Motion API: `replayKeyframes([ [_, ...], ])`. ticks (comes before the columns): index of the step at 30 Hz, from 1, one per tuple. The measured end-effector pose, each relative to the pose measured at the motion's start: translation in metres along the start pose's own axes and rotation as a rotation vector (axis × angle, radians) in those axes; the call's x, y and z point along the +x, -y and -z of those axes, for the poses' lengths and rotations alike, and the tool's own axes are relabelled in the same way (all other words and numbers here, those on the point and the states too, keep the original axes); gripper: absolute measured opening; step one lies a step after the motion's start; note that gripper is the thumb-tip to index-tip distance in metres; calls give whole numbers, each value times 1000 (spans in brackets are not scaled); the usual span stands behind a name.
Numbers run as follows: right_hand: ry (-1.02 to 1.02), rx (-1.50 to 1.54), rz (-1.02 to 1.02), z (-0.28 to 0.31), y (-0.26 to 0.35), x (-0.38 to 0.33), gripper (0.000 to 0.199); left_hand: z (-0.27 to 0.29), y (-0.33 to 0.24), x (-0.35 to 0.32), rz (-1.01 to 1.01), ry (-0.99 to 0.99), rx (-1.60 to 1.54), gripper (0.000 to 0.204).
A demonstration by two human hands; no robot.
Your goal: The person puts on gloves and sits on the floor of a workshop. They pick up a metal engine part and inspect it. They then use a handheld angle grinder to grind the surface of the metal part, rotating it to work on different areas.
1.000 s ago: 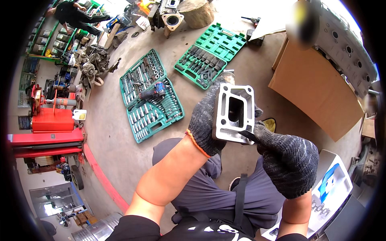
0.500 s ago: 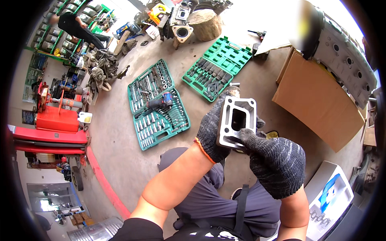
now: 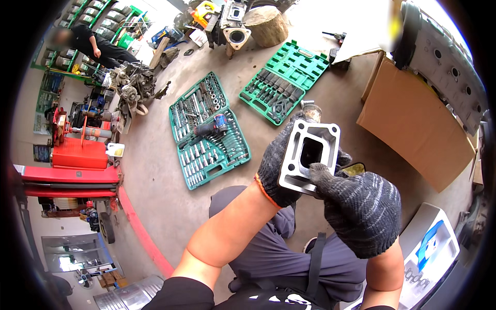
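A cast-metal housing with a machined, roughly rectangular flange [image 3: 292,176] is held up in front of me, its dark central opening facing me. My left hand [image 3: 279,157], in a dark knitted glove with an orange cuff, wraps round its left side and underside; a rounded metal end [image 3: 312,110] sticks out beyond the flange. My right hand [image 3: 364,209], gloved alike, is closed, with a fingertip pressed on the flange's lower right edge beside the opening. Its other fingers are curled, and what they touch is partly hidden.
On the floor ahead lie an open green socket set [image 3: 207,178] with a power drill [image 3: 213,126] on it, and another green tool case [image 3: 297,88]. A cardboard box [image 3: 413,129] stands right, a white tray [image 3: 431,227] lower right. A person [image 3: 98,44] stands far left.
My view has shifted slightly, so the surroundings sit a little further right. Both hands still hold the housing, its flange tilted a bit more. The far person's posture has changed.
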State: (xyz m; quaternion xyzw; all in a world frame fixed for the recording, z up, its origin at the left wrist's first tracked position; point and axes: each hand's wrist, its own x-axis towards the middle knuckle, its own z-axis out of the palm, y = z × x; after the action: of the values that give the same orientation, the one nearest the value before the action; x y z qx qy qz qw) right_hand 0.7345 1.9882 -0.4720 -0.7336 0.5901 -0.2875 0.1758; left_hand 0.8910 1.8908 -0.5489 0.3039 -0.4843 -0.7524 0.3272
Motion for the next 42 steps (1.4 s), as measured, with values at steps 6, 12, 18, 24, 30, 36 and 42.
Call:
replayKeyframes([
  [6, 61, 88, 166, 0, -4, 8, 44, 8, 0, -2, -130, 141, 126, 40],
  [12, 181, 152, 123, 9, -6, 11, 44, 1, -18, 7, -427, 251, 1213, 36],
  [18, 58, 50, 256, 3, -10, 8, 35, 20, 4, 4, -454, 223, 981, 45],
  [24, -67, 298, -51, 11, -40, -19, 26, 24, 2, -5, -199, 324, 231, 43],
  [30, -268, 1091, -819, -52, -63, -46, 23, 9, 0, 9, 266, 386, -1033, 56],
  [36, -195, 1269, -558, -89, -59, -41, 29, 5, -6, 20, 328, 415, -917, 67],
  [42, -330, 1755, -550, -81, -98, -65, 39, 11, 2, 26, 125, 443, -818, 67],
])
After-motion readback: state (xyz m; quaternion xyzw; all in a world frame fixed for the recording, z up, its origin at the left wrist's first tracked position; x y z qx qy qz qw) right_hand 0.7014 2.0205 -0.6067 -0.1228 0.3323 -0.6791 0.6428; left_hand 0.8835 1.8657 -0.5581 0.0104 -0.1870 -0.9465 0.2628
